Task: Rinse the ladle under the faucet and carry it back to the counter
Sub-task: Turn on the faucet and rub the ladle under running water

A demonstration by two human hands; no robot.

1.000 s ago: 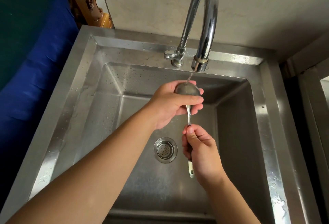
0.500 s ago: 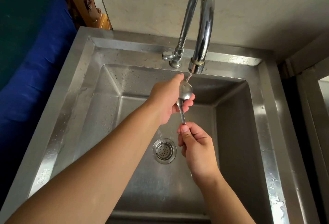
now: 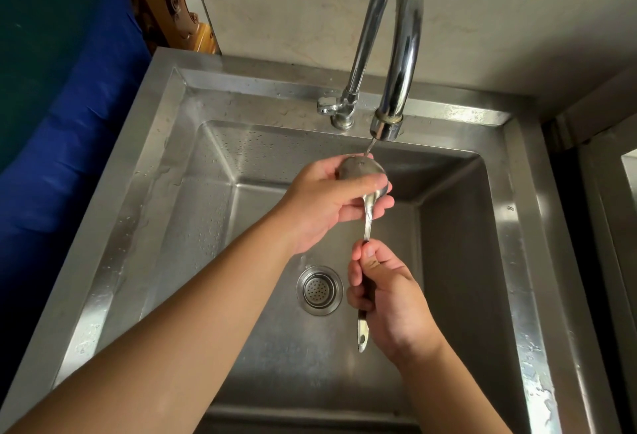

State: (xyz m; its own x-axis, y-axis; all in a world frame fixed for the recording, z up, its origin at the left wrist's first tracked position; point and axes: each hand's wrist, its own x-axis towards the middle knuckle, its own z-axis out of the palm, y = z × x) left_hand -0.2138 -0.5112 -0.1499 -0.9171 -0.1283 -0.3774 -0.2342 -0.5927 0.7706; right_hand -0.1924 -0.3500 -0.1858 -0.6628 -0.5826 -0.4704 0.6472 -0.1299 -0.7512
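Note:
A steel ladle (image 3: 368,218) is held over the sink basin, its bowl up under the spout of the chrome faucet (image 3: 393,54). A thin stream of water falls from the spout onto the back of the bowl. My left hand (image 3: 327,202) cups the bowl, thumb pressed across its rounded back. My right hand (image 3: 386,299) is closed around the handle lower down, and the handle's end with its hole sticks out below the fist.
The stainless steel sink (image 3: 144,175) has a round drain strainer (image 3: 319,290) at the bottom and wet rims. A blue and green cover (image 3: 51,106) lies left of it, carved wood (image 3: 162,2) behind. A wall edge and frame (image 3: 613,192) stand to the right.
The ladle bowl has turned so its rounded back faces up again, and my left thumb now lies across it. Both hands dropped slightly away from the spout.

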